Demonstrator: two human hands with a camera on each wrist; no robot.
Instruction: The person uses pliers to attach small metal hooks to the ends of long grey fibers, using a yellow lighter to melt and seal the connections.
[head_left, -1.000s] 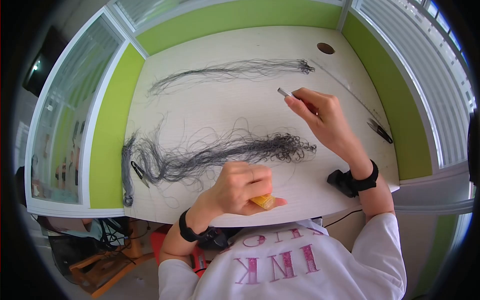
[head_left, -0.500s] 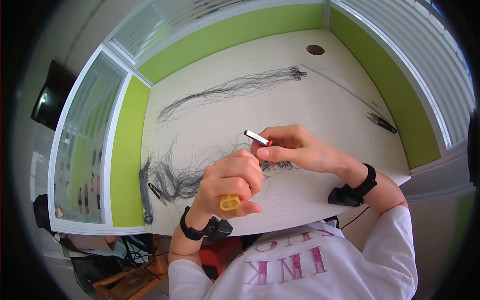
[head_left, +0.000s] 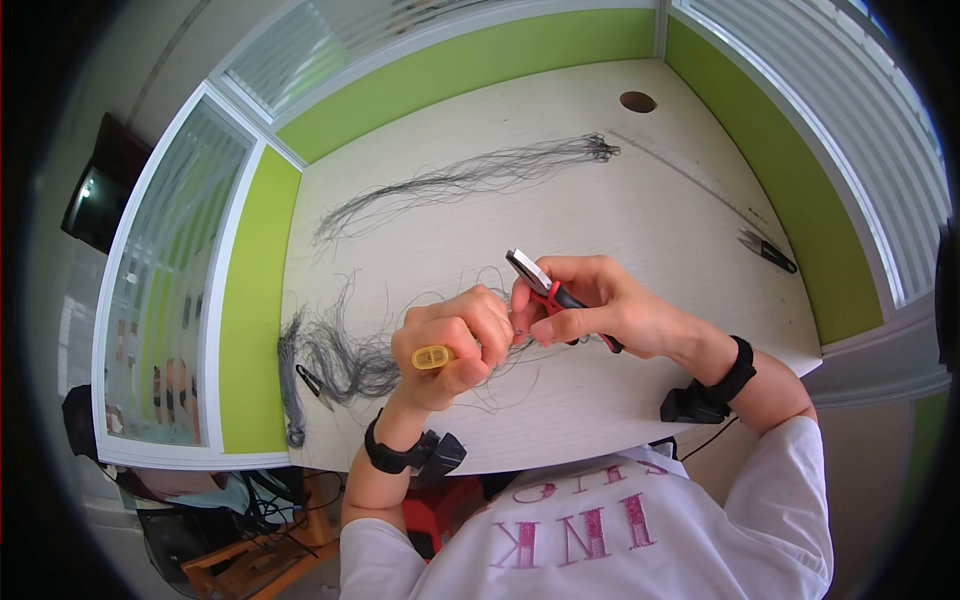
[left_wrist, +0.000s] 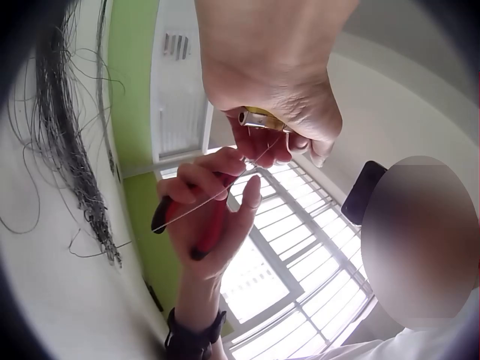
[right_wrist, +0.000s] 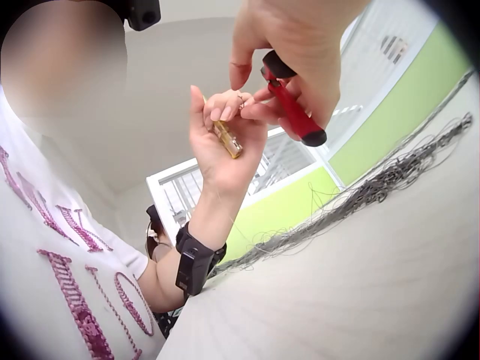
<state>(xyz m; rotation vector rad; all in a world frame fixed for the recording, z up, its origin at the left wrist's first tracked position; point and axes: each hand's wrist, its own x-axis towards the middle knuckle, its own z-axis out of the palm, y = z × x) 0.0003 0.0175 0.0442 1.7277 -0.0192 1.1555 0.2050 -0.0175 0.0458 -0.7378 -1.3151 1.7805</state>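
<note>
While a tangled bundle of dark wire lies along the left edge of the surface, with a small black clip resting on it, the left hand is raised above the near edge with its fingers curled round a small yellow piece. That grip is closed on the piece, whose end pokes out on the hand's left side in the head view; the left wrist view shows a thin strand running from these fingers toward the other hand. Just beside it, touching at the fingertips, the right hand holds red-handled pliers, fingers wrapped round the handles and the metal nose pointing up and away toward the far edge. In the right wrist view the red handle crosses the palm, and the two hands meet above the surface. A second, thinner bundle of wire stretches across the far part of the surface, well apart from the hands. Near the far right corner sits a round hole, and by the right edge lies a small dark tool.
</note>
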